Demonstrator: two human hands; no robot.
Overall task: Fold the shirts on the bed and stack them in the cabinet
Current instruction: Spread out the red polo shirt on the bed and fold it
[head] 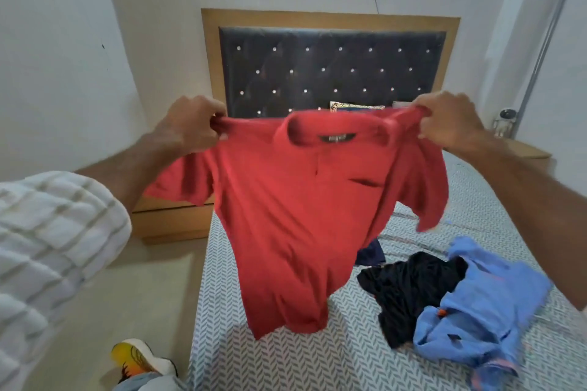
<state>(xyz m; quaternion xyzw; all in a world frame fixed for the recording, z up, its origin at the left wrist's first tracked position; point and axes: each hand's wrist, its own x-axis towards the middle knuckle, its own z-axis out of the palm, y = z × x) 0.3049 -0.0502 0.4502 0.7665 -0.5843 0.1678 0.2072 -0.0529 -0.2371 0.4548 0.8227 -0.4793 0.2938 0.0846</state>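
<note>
A red polo shirt [295, 216] hangs spread out in the air above the bed [286, 359]. My left hand [190, 124] grips its left shoulder and my right hand [451, 120] grips its right shoulder, both at chest height. The collar and label face me, and the hem dangles just over the patterned sheet. On the bed at the right lie a crumpled black shirt [409, 289] and a light blue shirt [486, 311]. A dark navy garment [371, 252] peeks out from behind the red shirt.
A tufted dark headboard [330, 67] with a wooden frame stands against the far wall. Wooden bedside tables sit at the left [171, 216] and right [527, 152]. Beige floor runs along the bed's left side, where my shoe [139, 359] shows.
</note>
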